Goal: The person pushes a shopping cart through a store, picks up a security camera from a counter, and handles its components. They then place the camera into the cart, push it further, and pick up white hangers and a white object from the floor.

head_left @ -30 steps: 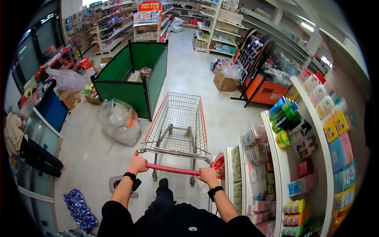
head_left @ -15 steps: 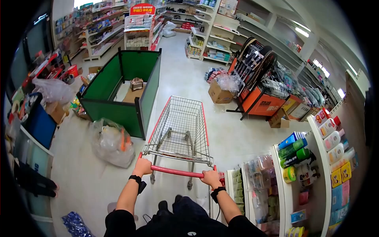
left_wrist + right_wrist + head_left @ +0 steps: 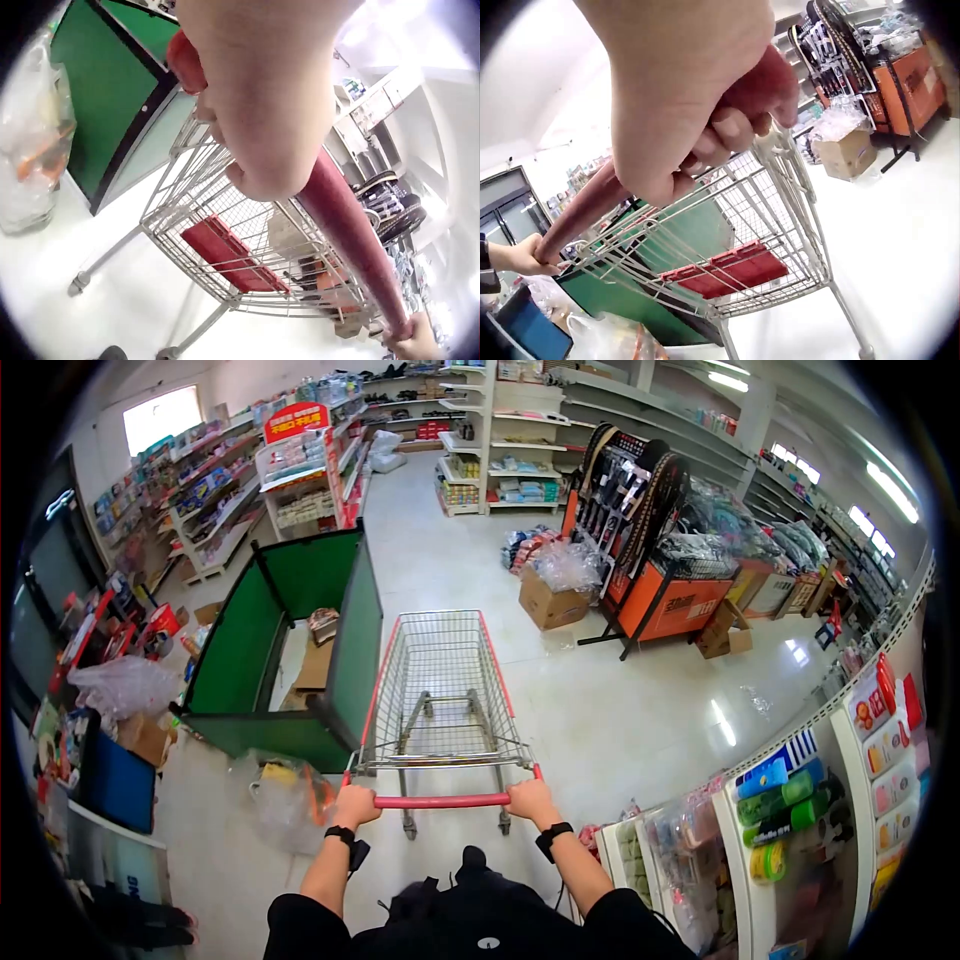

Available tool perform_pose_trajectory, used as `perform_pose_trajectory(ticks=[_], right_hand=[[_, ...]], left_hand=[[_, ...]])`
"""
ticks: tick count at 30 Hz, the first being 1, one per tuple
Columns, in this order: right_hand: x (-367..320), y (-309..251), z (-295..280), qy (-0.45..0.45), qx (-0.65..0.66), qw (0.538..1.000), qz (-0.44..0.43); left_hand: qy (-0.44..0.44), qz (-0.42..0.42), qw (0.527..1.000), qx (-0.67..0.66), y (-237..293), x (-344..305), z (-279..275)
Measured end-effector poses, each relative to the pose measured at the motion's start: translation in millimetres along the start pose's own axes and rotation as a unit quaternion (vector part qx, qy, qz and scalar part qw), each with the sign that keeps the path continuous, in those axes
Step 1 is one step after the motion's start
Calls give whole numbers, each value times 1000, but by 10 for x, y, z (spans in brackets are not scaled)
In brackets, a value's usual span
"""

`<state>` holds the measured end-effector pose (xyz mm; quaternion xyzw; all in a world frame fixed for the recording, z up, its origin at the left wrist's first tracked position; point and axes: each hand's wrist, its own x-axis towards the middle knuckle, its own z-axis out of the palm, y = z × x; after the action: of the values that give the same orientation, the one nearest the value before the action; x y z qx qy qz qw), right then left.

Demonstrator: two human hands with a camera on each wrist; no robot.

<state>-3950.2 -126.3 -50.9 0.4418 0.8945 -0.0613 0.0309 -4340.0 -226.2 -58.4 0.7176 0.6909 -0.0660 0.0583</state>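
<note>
A wire shopping cart (image 3: 440, 680) with red edges stands in front of the person, and its basket looks empty. My left hand (image 3: 356, 806) grips the left end of the red handle bar (image 3: 440, 801), and my right hand (image 3: 533, 801) grips the right end. In the left wrist view the left hand (image 3: 259, 112) has its fingers curled round the bar (image 3: 352, 232). The right wrist view shows the right hand (image 3: 682, 105) wrapped round the bar (image 3: 589, 206), with a red flap (image 3: 731, 270) on the cart below.
Close on the left are a green-panelled enclosure (image 3: 355, 650) and a clear plastic bag (image 3: 280, 800). A cardboard box (image 3: 552, 600) and an orange stand (image 3: 675, 610) are ahead right. Shelves with bottles (image 3: 780, 800) line the near right. At lower left, a person's dark-clothed legs (image 3: 135, 915) show.
The cart and both hands have moved forward, and the view has turned right. The green enclosure and orange stand are nearer. Both hands keep their grip on the bar.
</note>
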Motion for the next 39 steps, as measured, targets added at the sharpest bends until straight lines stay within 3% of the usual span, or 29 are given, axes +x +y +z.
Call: perform_pose_trajectory(ticks=[4, 7, 16, 22, 39], right_hand=[[585, 244, -18, 19, 20, 1000, 0], [988, 371, -178, -33, 12, 999, 7], [2208, 653, -374, -35, -4, 999, 36], [3014, 900, -499, -29, -47, 998, 36], [5141, 1772, -774, -17, 2, 999, 44]], left_hand=[[18, -27, 999, -15, -114, 526, -138], [31, -5, 999, -26, -280, 914, -197], [82, 16, 996, -41, -846, 2124, -327], [56, 14, 996, -71, -1170, 3013, -537], [36, 14, 999, -38, -1921, 5207, -897]])
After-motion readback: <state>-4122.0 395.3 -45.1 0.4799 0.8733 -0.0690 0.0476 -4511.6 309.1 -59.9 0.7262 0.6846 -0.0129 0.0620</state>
